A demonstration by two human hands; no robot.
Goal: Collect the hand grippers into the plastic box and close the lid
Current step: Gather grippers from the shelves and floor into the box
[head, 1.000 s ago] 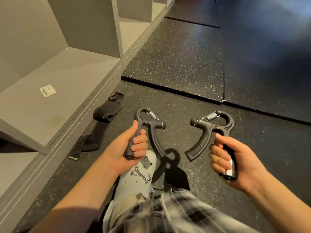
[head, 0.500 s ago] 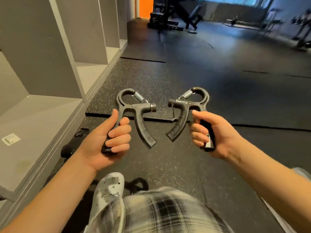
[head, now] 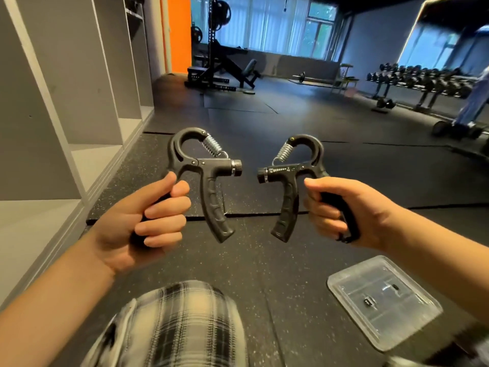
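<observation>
One hand gripper [head: 209, 170] in left hand [head: 143, 221], second hand gripper [head: 289, 173] beside, in right hand [head: 354, 210]; plastic lid [head: 383, 300] on floor [head: 264, 260] below right grip.

Bare floor [head: 264, 260] lies open between the plaid knee [head: 180, 327] and the clear plastic box [head: 370, 292] at lower right, the grey shelf unit [head: 53, 128] walls off the left, and the right forearm [head: 436, 255] crosses over the box's far edge.
</observation>
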